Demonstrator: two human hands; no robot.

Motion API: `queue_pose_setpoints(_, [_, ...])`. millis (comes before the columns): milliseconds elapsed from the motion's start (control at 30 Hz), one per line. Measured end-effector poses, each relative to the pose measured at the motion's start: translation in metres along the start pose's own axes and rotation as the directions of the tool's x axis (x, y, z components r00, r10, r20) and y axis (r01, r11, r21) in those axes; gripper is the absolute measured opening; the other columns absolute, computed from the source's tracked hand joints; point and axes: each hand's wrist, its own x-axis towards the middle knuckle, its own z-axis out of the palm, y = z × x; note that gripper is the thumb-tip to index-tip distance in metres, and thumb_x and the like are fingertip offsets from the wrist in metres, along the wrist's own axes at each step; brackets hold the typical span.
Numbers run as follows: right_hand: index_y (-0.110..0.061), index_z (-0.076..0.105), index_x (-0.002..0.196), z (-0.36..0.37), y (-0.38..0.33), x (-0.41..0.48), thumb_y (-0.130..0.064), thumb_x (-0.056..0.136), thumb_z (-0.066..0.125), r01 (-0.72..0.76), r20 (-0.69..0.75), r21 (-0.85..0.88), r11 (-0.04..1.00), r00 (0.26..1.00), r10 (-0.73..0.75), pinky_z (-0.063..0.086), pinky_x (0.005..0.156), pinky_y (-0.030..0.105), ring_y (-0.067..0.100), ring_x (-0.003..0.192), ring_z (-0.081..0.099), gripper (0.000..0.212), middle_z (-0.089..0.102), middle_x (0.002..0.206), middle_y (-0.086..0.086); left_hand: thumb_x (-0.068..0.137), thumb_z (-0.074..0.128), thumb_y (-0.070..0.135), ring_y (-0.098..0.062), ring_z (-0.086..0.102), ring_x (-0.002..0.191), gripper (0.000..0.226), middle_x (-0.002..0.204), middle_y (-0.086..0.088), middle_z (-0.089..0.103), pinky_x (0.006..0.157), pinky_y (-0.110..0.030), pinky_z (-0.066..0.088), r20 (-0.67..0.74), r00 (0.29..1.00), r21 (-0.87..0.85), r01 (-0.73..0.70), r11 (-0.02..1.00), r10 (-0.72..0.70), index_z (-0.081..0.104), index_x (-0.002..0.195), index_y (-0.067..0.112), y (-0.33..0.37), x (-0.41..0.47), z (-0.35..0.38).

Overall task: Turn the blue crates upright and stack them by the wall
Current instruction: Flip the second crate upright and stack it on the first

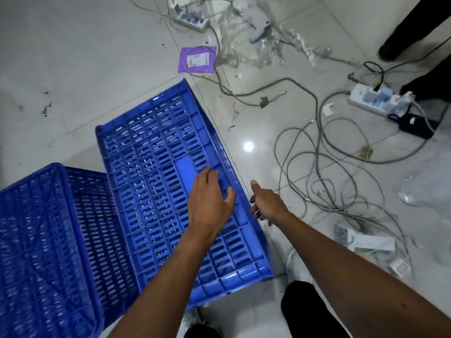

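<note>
A blue slotted crate lies upside down on the tiled floor, its ribbed bottom facing up. My left hand hovers over that bottom near the right side, fingers spread and relaxed. My right hand is at the crate's right edge with the thumb up and the fingers curled down beside the rim; whether they grip the rim is not plain. A second blue crate sits at the lower left with its open inside showing, touching the first crate's left side.
Grey cables tangle across the floor to the right. Power strips lie at right and top, another white strip near my right arm. A purple packet, clear plastic wrap and a person's dark legs are beyond.
</note>
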Motion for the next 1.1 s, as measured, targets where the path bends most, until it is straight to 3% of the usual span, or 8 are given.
queue_pose_setpoints(100, [-0.008,0.065,0.092,0.001,0.022,0.031,-0.062,0.098,0.025,-0.032,0.036,-0.020,0.999,0.999,0.033,0.048,0.060,0.030,0.023,0.065,0.068,0.067,0.075,0.081,0.010,0.096,0.059,0.047,-0.027,0.022,0.152,0.074,0.166,-0.011,0.023,0.123,-0.040,0.024,-0.043,0.999,0.040,0.006,0.999,-0.004,0.033,0.153,0.008,0.003,0.022,0.016])
queue_pose_setpoints(200, [-0.010,0.066,0.086,0.005,0.043,0.077,-0.058,0.096,0.031,0.003,0.061,-0.083,0.997,0.998,0.002,0.055,0.077,0.038,0.027,0.071,0.070,0.060,0.074,0.077,0.008,0.093,0.062,0.050,-0.025,0.009,0.156,0.090,0.170,-0.009,0.006,0.127,-0.039,0.014,-0.070,0.998,0.094,-0.003,0.996,0.010,0.018,0.159,0.006,0.000,0.047,0.029])
queue_pose_setpoints(433, [-0.009,0.060,0.086,0.034,0.099,0.194,-0.038,0.093,0.049,0.032,0.140,-0.317,0.948,0.990,0.013,0.047,0.069,0.032,0.029,0.087,0.064,0.032,0.065,0.092,0.009,0.087,0.056,0.038,-0.021,0.009,0.156,0.088,0.171,0.001,-0.005,0.124,-0.045,0.022,-0.163,0.987,0.020,0.007,1.000,-0.004,0.018,0.159,0.006,-0.007,0.060,0.056])
queue_pose_setpoints(567, [-0.003,0.049,0.131,0.065,0.126,0.224,-0.040,0.096,0.052,0.019,0.180,-0.363,0.932,0.982,0.050,0.044,0.089,0.034,0.034,0.117,0.057,0.051,0.056,0.133,0.019,0.084,0.052,0.035,-0.015,0.009,0.156,0.088,0.171,0.004,-0.002,0.124,-0.045,0.020,-0.215,0.976,-0.060,0.022,0.998,-0.034,0.017,0.161,0.012,-0.004,0.062,0.066])
queue_pose_setpoints(700, [0.001,0.054,0.122,0.088,0.145,0.228,-0.032,0.094,0.055,-0.067,0.168,-0.332,0.941,0.977,0.128,0.045,0.080,0.031,0.034,0.109,0.061,0.043,0.061,0.125,0.019,0.083,0.058,0.035,0.004,0.008,0.150,0.085,0.169,0.019,0.000,0.122,-0.036,0.028,-0.243,0.968,-0.161,0.020,0.987,-0.059,0.022,0.160,0.023,-0.007,0.060,0.062])
queue_pose_setpoints(833, [-0.001,0.059,0.104,0.097,0.150,0.227,-0.025,0.094,0.054,-0.086,0.113,-0.277,0.957,0.986,0.121,0.043,0.073,0.029,0.032,0.096,0.063,0.027,0.064,0.111,0.016,0.083,0.071,0.017,0.018,0.008,0.140,0.084,0.168,0.021,0.008,0.092,0.010,0.023,-0.262,0.963,-0.236,0.001,0.972,-0.064,0.033,0.157,0.026,-0.006,0.055,0.059])
queue_pose_setpoints(967, [-0.001,0.058,0.091,0.104,0.150,0.223,-0.017,0.091,0.052,-0.076,0.123,-0.203,0.976,0.987,0.102,0.042,0.068,0.029,0.024,0.079,0.057,0.017,0.061,0.093,0.013,0.081,0.072,0.003,0.043,0.007,0.118,0.086,0.168,0.014,0.009,0.068,0.013,0.032,-0.260,0.964,-0.297,-0.026,0.955,-0.055,0.036,0.156,0.022,-0.008,0.045,0.053])
queue_pose_setpoints(1100, [0.003,0.063,0.097,0.113,0.154,0.217,-0.014,0.087,0.056,-0.092,0.113,-0.087,0.992,0.988,0.102,0.051,0.075,0.035,0.030,0.086,0.064,0.021,0.067,0.098,0.017,0.081,0.071,-0.002,0.043,0.010,0.118,0.081,0.168,0.016,0.008,0.067,0.011,0.035,-0.300,0.953,-0.327,-0.065,0.943,-0.039,0.040,0.147,0.035,-0.022,0.032,0.032])
